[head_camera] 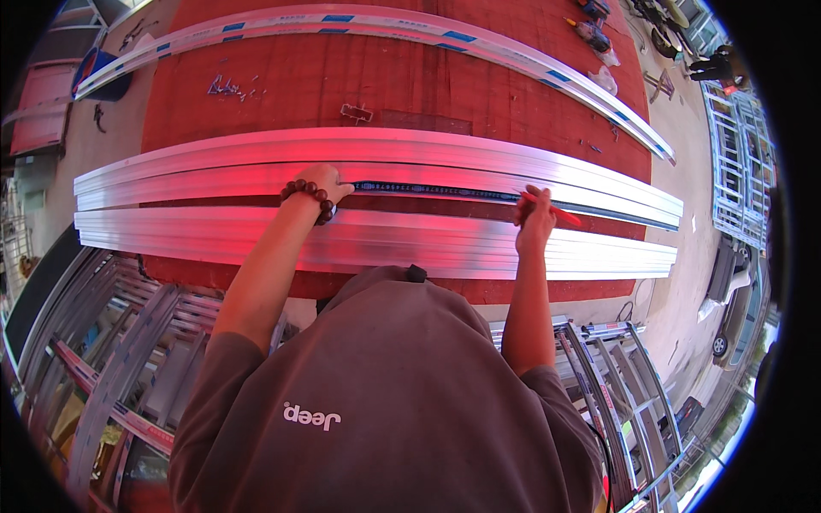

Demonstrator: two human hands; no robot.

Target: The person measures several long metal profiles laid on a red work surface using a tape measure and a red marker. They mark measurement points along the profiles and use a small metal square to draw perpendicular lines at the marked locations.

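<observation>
A dark tape measure with pale markings stretches along the near edge of the farther bundle of aluminium profiles. My left hand grips its left end, thumb on the blade; the palm hides whatever lies under it. My right hand holds a red pen, with one end at the tape and the other slanting down to the right. Nearer to my body lies a second bundle of aluminium profiles, parallel to the first, with a narrow strip of red table between them.
The red-covered table carries long taped profiles at its far side. Small fasteners, a metal bracket and a cordless drill lie there too. Metal frames stand at left behind me, others at right.
</observation>
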